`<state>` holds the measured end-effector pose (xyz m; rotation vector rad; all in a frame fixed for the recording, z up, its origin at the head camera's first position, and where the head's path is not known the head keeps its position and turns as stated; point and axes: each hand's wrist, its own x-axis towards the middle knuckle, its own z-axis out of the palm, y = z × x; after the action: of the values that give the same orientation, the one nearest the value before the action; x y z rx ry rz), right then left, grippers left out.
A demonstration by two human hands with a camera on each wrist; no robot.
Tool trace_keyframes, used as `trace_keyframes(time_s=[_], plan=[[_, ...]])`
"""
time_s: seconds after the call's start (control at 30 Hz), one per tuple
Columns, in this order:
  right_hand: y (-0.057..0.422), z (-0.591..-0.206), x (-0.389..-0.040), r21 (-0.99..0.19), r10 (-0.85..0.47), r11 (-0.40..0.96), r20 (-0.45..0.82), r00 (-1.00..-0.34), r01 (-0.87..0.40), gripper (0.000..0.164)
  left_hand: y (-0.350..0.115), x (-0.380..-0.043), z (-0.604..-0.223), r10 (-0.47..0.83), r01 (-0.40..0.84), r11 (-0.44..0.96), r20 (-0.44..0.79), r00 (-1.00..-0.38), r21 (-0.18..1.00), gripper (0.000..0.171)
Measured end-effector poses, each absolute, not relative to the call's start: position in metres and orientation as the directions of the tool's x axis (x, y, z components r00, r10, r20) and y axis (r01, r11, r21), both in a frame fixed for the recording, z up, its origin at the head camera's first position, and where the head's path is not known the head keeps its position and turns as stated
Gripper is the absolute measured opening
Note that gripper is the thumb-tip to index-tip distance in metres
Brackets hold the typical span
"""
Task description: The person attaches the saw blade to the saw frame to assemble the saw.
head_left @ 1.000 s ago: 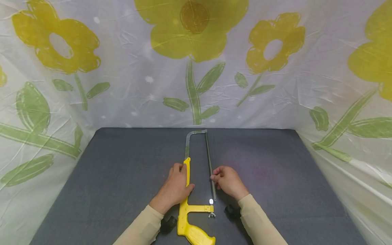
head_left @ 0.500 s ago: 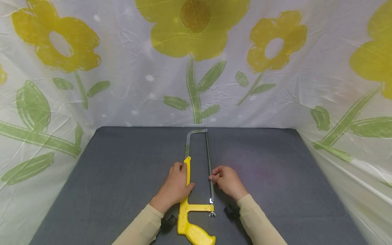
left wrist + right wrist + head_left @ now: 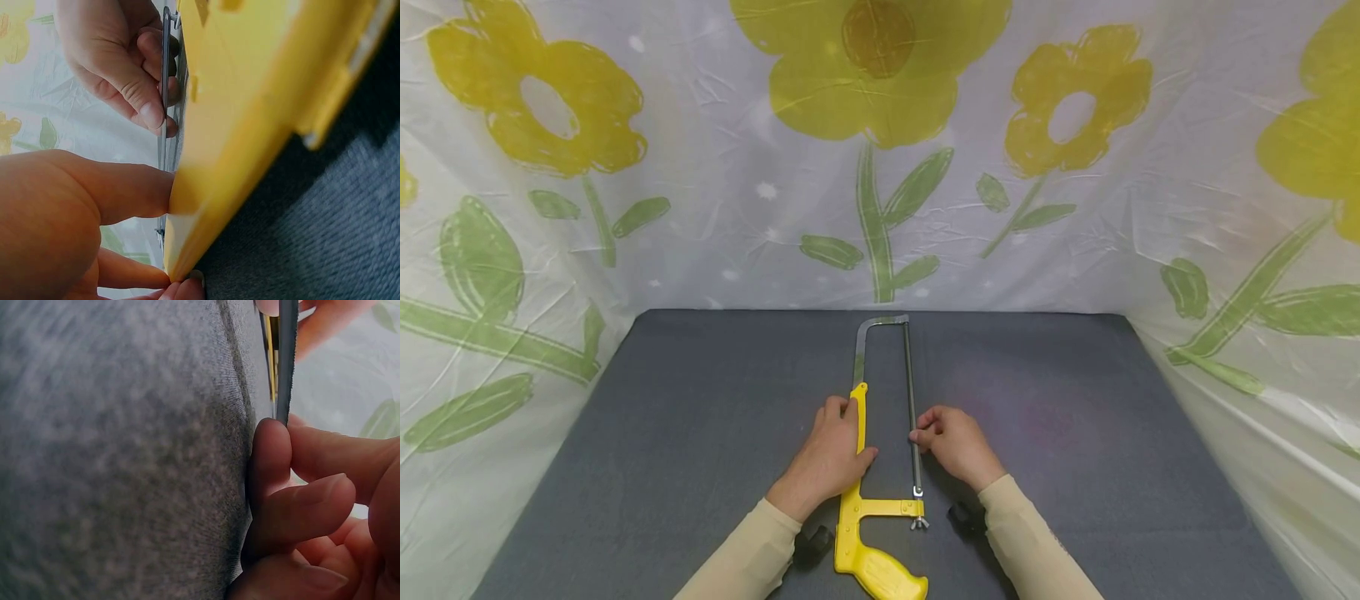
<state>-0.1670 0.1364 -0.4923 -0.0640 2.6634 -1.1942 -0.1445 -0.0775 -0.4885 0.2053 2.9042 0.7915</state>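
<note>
A hacksaw with a yellow frame and a silver bow lies flat, its handle toward me. My left hand grips the yellow spine, thumb on the near side and fingertips round the far edge. Between thumb and fingers my right hand pinches the grey saw blade; its fine teeth show in the right wrist view. The blade's far end sits at the tip of the bow. Its near end overlaps the small metal blade holder on the yellow arm, above a wing nut.
The dark grey cloth-covered table extends around the saw. A white curtain printed with yellow flowers rises behind and at both sides. A black wrist-worn device shows under the right sleeve, another one under the left.
My right hand has moved the blade's near end slightly left, from beside the blade holder to over it. The left hand stays on the frame.
</note>
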Motion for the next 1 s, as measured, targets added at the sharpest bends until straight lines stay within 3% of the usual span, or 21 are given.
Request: trace_keyframes(time_s=[1.0], plan=[[0.1346,-0.4919,-0.1670,-0.719,-0.113,0.690,-0.217,-0.970,0.080,0.017,-0.0779,-0.1452,-0.4871,0.174,0.096,0.855,-0.106,-0.979,0.510,0.088]])
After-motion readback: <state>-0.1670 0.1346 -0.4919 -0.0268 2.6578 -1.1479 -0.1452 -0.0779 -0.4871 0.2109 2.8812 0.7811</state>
